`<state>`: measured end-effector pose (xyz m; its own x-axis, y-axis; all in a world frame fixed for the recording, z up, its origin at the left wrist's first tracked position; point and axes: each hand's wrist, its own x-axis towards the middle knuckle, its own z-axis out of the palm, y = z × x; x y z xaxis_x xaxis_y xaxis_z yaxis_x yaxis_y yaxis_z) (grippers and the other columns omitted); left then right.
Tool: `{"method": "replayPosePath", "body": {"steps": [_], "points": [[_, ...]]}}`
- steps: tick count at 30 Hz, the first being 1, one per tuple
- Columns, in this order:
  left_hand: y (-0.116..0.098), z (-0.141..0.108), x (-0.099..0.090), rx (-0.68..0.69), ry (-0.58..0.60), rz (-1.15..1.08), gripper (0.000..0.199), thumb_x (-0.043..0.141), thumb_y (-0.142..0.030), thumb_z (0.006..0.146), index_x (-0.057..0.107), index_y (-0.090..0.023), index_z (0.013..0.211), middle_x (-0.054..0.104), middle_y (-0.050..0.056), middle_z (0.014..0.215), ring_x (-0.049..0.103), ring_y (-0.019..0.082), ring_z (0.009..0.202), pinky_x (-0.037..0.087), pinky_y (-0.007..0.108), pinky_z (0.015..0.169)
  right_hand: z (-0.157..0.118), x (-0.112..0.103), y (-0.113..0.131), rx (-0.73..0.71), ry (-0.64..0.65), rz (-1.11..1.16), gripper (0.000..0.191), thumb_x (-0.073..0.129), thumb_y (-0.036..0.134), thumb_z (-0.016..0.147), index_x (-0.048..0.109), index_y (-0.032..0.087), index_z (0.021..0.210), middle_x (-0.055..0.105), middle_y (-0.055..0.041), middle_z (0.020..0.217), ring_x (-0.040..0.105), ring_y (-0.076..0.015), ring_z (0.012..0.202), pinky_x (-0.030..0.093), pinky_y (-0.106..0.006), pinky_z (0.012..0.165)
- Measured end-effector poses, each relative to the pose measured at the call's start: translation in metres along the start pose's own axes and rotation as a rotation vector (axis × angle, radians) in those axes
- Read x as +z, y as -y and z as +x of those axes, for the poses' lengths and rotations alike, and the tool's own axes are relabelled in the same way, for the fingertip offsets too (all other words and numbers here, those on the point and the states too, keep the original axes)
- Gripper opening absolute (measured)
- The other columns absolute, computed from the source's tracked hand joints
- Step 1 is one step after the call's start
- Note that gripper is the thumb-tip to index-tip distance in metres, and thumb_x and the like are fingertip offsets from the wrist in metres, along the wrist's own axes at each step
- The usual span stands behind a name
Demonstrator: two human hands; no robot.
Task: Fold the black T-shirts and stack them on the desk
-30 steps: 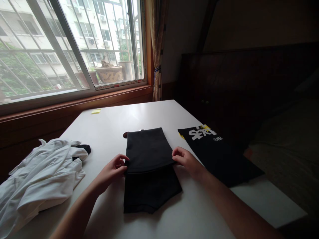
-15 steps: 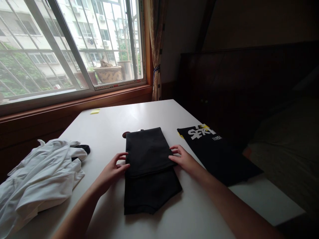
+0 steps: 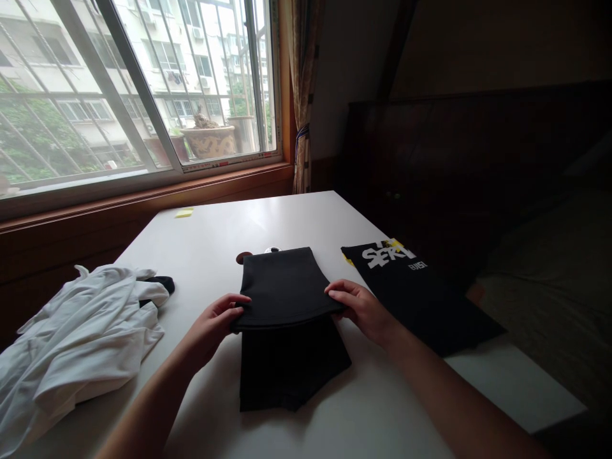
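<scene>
A pair of folded black pants [image 3: 287, 287] lies on the white table in front of me, its legs doubled over toward me. My left hand [image 3: 220, 315] pinches the left side of the folded-over layer between thumb and fingers. Opposite it, my right hand [image 3: 356, 304] grips the right side in the same way. The near edge of this layer is lifted a little and sags between the hands. Below it, the lower part of the pants rests flat, with a pointed corner jutting out to the right.
A rumpled white garment [image 3: 95, 338] lies at the left, with a dark piece at its edge. On the right rests a dark garment with white lettering [image 3: 389, 256]. Behind the pants are a brown round object [image 3: 243, 257] and a small white-rimmed one [image 3: 273, 250]. Yellow paper [image 3: 184, 212] marks the table's far left.
Both hands have closed on the sides of the folded-over layer. Its near edge has risen off the lower part of the pants.
</scene>
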<state>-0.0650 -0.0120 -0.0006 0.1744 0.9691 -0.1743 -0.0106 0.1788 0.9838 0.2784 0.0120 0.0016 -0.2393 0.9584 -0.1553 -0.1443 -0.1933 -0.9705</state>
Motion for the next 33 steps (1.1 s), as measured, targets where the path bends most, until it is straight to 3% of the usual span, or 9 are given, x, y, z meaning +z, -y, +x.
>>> {"method": "replayPosePath", "body": {"steps": [4,7,11,15,20,27,33], "points": [[-0.008,-0.007,-0.009,-0.063,0.099,-0.014,0.025,0.075,-0.039,0.083,0.071,-0.019,0.098,0.052,-0.003,0.071,0.048,0.009,0.058,0.036,0.020,0.052,-0.004,-0.005,0.006,0.087,0.130,-0.008,0.026,0.074,0.039,0.079,0.060,0.022,0.092,0.061,0.0033,0.074,0.060,-0.0120,0.058,0.045,-0.023,0.051],[-0.014,-0.015,-0.015,-0.178,0.286,0.091,0.028,0.074,-0.043,0.083,0.072,-0.017,0.094,0.058,-0.001,0.068,0.059,0.013,0.058,0.042,0.023,0.054,-0.007,-0.010,0.009,0.209,0.269,-0.118,0.031,0.075,0.038,0.077,0.058,0.022,0.097,0.064,0.0033,0.073,0.065,-0.0136,0.056,0.044,-0.021,0.048],[-0.018,-0.023,-0.014,-0.339,0.511,0.188,0.035,0.074,-0.048,0.084,0.073,-0.017,0.101,0.073,0.008,0.080,0.073,0.025,0.076,0.055,0.032,0.069,-0.011,-0.013,0.010,0.325,0.415,-0.219,0.035,0.075,0.041,0.077,0.060,0.021,0.101,0.068,0.0010,0.078,0.071,-0.0180,0.064,0.050,-0.023,0.052],[-0.020,-0.027,-0.006,-0.388,0.539,0.173,0.038,0.071,-0.050,0.086,0.073,-0.018,0.106,0.076,0.011,0.089,0.074,0.030,0.092,0.057,0.040,0.082,-0.013,-0.012,0.007,0.382,0.474,-0.244,0.034,0.076,0.042,0.076,0.062,0.020,0.098,0.070,-0.0022,0.087,0.073,-0.0210,0.074,0.054,-0.026,0.058],[-0.018,-0.024,-0.003,-0.366,0.461,0.127,0.037,0.069,-0.052,0.087,0.073,-0.019,0.103,0.074,0.010,0.099,0.073,0.029,0.098,0.056,0.040,0.089,-0.010,-0.011,0.000,0.309,0.344,-0.245,0.027,0.075,0.043,0.078,0.065,0.020,0.090,0.065,-0.0004,0.081,0.066,-0.0173,0.071,0.056,-0.030,0.065],[-0.001,-0.004,-0.001,-0.077,0.079,0.068,0.035,0.072,-0.051,0.085,0.074,-0.020,0.101,0.072,0.007,0.106,0.066,0.028,0.107,0.053,0.041,0.099,0.005,-0.008,-0.010,-0.066,0.050,-0.390,0.027,0.069,0.047,0.082,0.070,0.021,0.093,0.065,-0.0012,0.085,0.063,-0.0199,0.084,0.053,-0.035,0.082],[-0.001,0.000,0.002,0.039,-0.023,-0.139,0.033,0.072,-0.046,0.088,0.073,-0.016,0.102,0.072,0.008,0.100,0.067,0.025,0.101,0.051,0.044,0.102,-0.002,0.002,-0.001,-0.135,0.027,-0.049,0.026,0.066,0.045,0.087,0.072,0.023,0.100,0.064,-0.0039,0.107,0.061,-0.0219,0.104,0.054,-0.039,0.095]]}}
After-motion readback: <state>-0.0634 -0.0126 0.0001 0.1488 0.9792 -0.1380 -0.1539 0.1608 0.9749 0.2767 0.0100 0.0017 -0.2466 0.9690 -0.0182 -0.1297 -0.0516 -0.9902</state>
